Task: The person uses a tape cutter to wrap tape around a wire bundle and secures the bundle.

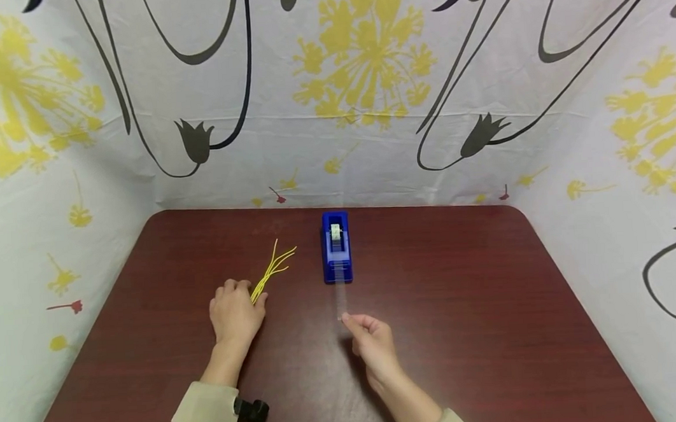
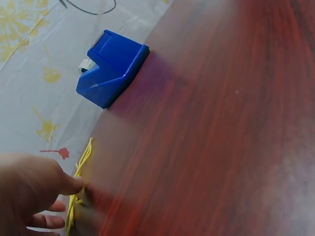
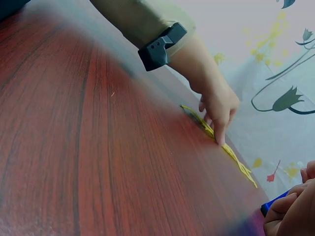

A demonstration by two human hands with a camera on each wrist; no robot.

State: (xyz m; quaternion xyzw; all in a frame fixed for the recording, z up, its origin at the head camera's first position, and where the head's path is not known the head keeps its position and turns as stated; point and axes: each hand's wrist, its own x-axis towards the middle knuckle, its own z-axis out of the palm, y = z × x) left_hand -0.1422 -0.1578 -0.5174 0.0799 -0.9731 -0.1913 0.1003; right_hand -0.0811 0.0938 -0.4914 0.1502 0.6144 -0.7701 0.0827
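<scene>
A blue tape dispenser point(image 1: 336, 246) stands toward the back of the table, with a strip of clear tape point(image 1: 341, 300) stretched from its front edge. My right hand point(image 1: 374, 349) pinches the strip's free end between thumb and forefinger, just in front of the dispenser. On the left lies a bundle of thin yellow wires point(image 1: 269, 272), fanned out at its far end. My left hand point(image 1: 237, 312) holds that bundle near its middle, thumb on one side and fingers on the other. In the left wrist view, the left thumb point(image 2: 71, 184) lies against the yellow wires point(image 2: 84, 155).
The dark red wooden table point(image 1: 463, 306) meets a white floral cloth point(image 1: 381, 158) hung behind it and along both sides. A small black device point(image 1: 253, 412) is strapped to the left wrist, over the beige sleeve point(image 1: 202, 412).
</scene>
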